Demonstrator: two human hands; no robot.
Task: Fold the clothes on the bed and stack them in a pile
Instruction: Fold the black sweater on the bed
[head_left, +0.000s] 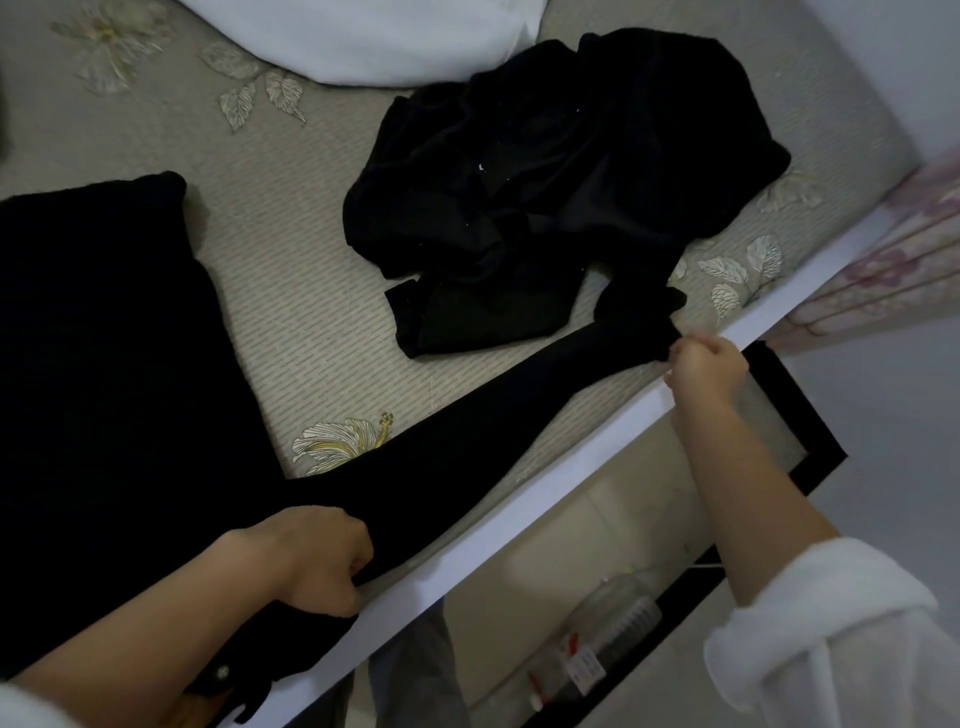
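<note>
The left hand (311, 558) is curled round the black garment (104, 389) where its long sleeve (493, 415) meets the body. The right hand (706, 371) pinches the cuff end in its fingertips, so the sleeve runs stretched on a diagonal between them along the bed's near edge. The garment's body lies flat at the left of the bed mat (291, 291), a woven grey-beige surface printed with pale flowers and leaves. Further right, a crumpled heap of black clothes (561, 171) sits close above the sleeve, and a white cloth (363, 36) lies at the top. A white bed rail (571, 467) borders the mat. Beyond it, the pale floor holds a clear plastic bottle (613, 634) and a black-framed panel (810, 441). Both forearms are bare, and the right one emerges from a pushed-up white cuff (831, 649). The black fabric looks soft and matte.
</note>
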